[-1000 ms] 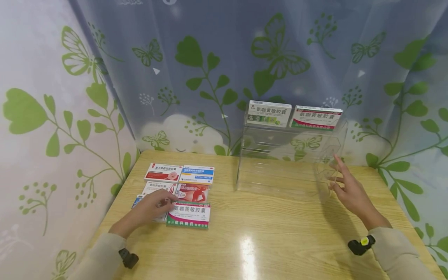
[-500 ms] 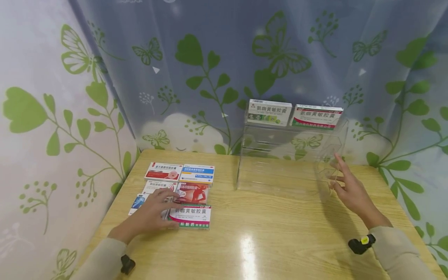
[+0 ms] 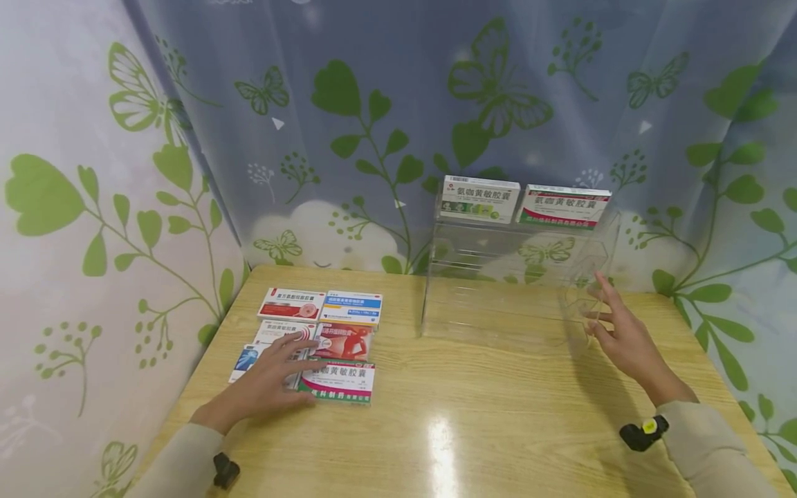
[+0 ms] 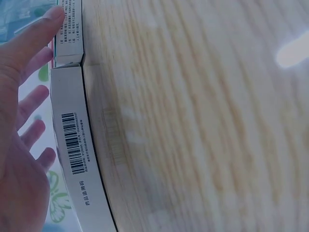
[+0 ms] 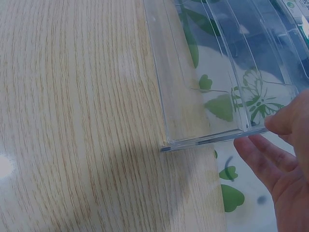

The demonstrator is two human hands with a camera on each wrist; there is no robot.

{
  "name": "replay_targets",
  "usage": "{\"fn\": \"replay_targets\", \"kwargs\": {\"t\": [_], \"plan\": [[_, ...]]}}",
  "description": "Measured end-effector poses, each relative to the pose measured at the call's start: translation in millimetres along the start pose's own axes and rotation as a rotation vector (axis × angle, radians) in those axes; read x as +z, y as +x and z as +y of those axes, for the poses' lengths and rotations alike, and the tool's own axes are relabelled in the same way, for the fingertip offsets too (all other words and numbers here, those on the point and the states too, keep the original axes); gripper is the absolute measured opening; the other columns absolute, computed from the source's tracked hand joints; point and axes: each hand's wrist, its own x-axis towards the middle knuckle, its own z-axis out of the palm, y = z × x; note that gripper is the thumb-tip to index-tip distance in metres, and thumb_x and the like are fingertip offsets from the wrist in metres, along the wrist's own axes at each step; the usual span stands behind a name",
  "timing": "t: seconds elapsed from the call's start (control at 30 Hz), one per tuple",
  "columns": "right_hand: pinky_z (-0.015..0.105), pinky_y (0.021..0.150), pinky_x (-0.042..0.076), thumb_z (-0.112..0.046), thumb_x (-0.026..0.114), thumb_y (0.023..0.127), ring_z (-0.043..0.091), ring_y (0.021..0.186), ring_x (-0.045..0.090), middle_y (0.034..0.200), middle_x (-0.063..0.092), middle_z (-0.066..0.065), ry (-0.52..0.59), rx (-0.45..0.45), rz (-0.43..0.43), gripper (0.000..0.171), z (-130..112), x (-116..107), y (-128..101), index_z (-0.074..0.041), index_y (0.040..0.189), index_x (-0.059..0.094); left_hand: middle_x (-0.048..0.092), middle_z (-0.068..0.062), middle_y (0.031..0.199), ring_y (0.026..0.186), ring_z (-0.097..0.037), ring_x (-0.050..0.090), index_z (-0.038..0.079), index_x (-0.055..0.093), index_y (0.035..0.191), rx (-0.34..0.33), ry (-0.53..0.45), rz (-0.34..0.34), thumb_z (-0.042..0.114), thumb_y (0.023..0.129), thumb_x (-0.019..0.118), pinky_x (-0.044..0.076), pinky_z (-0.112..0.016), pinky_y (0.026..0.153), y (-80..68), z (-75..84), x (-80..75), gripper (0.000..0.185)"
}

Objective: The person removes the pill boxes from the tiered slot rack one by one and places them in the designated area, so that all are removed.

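Observation:
My left hand (image 3: 268,377) lies over the lower part of a group of medicine boxes, its fingers spread and relaxed. Its thumb is at the front edge of a white, magenta and green medicine box (image 3: 349,380), and its fingertips overlap that box's upper edge. In the left wrist view the thumb tip meets a box side covered in small print (image 4: 70,38); beside it is a white box side with a barcode (image 4: 77,140). My right hand (image 3: 629,349) pinches the right side panel of a clear tiered display rack (image 5: 203,137), thumb on one face and fingers on the other.
Two medicine boxes, one white and green (image 3: 479,200) and one white, red and green (image 3: 563,207), stand on the rack's top tier. Other boxes lie flat beyond my left hand, including a red one (image 3: 344,342) and a blue-and-white one (image 3: 351,309). Patterned curtains border the wooden table (image 3: 498,415).
My left hand has spread its curled fingers and moved slightly toward the near box, its thumb reaching that box's front edge. My right hand has stayed on the rack.

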Motion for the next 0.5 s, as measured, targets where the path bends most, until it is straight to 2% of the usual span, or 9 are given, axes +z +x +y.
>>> {"fn": "replay_targets", "kwargs": {"t": [0.5], "plan": [[0.064, 0.084, 0.062, 0.008, 0.058, 0.107, 0.066, 0.122, 0.062, 0.164, 0.037, 0.041, 0.001, 0.000, -0.006, 0.098, 2.6, 0.7, 0.5, -0.019, 0.177, -0.004, 0.051, -0.011, 0.165, 0.159, -0.048, 0.032, 0.028, 0.072, 0.146, -0.012, -0.049, -0.018, 0.053, 0.093, 0.084, 0.033, -0.077, 0.123, -0.3, -0.7, 1.5, 0.060]]}}
